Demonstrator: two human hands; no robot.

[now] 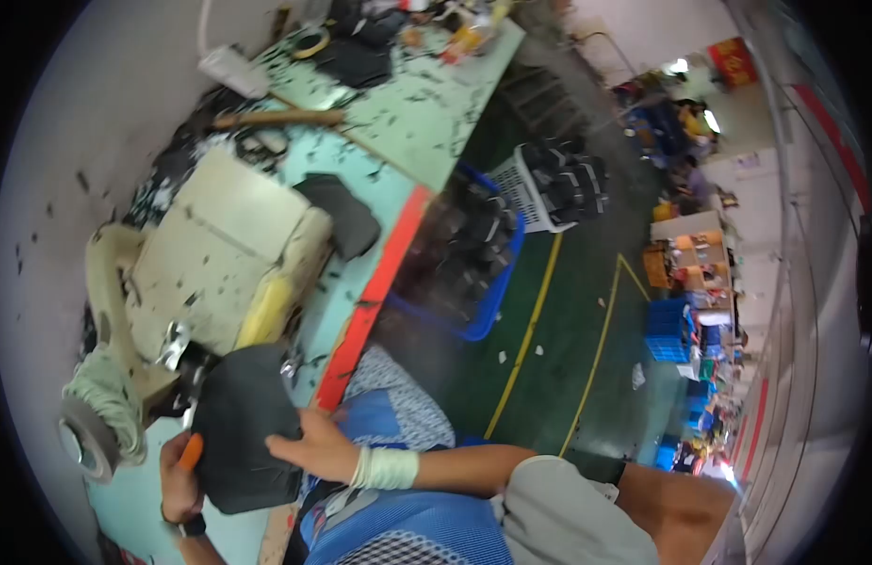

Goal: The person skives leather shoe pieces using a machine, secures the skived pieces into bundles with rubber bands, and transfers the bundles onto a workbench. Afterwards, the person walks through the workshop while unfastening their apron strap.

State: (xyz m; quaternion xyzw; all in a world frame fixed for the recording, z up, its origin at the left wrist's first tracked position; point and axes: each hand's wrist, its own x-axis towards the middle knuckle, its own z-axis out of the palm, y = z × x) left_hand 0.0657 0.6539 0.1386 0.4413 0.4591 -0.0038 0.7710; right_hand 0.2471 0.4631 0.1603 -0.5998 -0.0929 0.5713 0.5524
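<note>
A flat dark piece with rounded corners (pixel 247 428) lies between my hands, at the head of a cream machine (pixel 219 226). My left hand (pixel 181 480), with an orange cover on one digit and a watch-like band on the wrist, grips its left edge. Across the right edge, my right hand (pixel 318 447) holds it, thumb on top; a white band wraps that wrist. The piece's upper edge is close to the machine's metal parts, and the contact there is unclear. Pale thread (pixel 106 400) is wound beside a round wheel (pixel 87 441).
Another dark piece (pixel 342 215) lies on the light green table (pixel 365 179), near its red edge. Beyond stand a blue bin (pixel 481 330) and a white basket (pixel 521 193), both holding dark pieces. Scraps and a wooden stick (pixel 280 118) lie behind the machine. People are far off.
</note>
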